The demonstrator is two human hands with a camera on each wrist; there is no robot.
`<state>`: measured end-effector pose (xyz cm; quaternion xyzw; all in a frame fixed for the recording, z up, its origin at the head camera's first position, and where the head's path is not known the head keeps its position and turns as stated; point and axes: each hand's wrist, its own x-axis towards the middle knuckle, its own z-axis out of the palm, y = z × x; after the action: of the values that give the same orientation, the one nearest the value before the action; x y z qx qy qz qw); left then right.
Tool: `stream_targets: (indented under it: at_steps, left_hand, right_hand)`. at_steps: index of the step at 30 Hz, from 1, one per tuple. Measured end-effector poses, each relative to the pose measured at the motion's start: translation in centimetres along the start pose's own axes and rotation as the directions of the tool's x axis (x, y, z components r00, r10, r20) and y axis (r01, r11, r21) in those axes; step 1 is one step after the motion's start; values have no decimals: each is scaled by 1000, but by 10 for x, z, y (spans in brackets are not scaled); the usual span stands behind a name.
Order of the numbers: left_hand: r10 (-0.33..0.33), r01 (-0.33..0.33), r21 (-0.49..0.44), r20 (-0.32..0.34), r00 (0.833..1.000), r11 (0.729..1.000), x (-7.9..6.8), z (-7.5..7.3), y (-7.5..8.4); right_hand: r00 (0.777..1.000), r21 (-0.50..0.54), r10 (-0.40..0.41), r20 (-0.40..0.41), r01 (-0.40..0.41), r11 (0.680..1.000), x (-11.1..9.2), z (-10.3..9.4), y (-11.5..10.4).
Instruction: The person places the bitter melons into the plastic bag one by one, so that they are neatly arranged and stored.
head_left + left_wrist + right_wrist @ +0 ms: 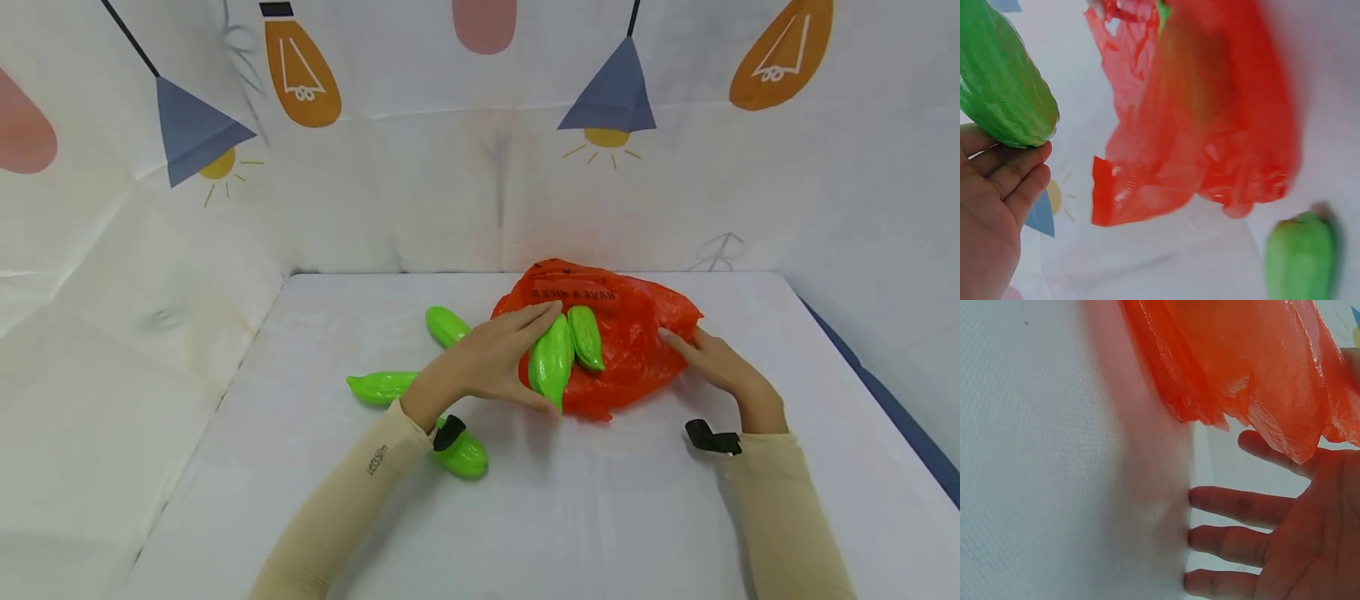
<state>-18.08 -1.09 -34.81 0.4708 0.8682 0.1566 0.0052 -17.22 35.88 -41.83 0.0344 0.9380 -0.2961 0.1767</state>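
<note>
My left hand (491,358) holds a glossy green bitter gourd (551,360) between thumb and fingers, in front of a red plastic bag (637,333). In the left wrist view, fingertips press the blunt end of this gourd (1007,81). A smaller gourd (586,337) lies against the bag just right of the held one. At the bag's right side, my right hand (716,364) grips the plastic, its thumb in front. The right wrist view shows the film (1241,356) at the thumb side, the other fingers (1235,506) spread straight.
Left of the bag lie more green gourds: one at the back (446,325), one at the far left (380,387) and one nearer the front (463,457), partly covered by the left arm. A wall sheet printed with lamps (615,92) stands behind the white table (600,517).
</note>
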Motion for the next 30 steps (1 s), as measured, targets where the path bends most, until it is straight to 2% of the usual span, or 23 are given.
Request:
stream_targets:
  at_steps: [6,11,19,30]
  left_hand:
    - [3,-3,2,26,1000,1000,19,-11,6]
    - [-20,20,6,50,999,1000,33,-16,9]
    - [-78,80,-11,117,990,997,57,-4,2]
    - [-105,105,11,197,975,994,99,9,-2]
  right_hand:
    - [1000,0,1,-1,-1,1000,1,2,2]
    - [1000,-5,-4,-7,4,1000,1,2,1]
    - [1000,-5,-2,-3,2,1000,2,1,1]
    - [1000,-10,1,-13,-1,1000,1,0,2]
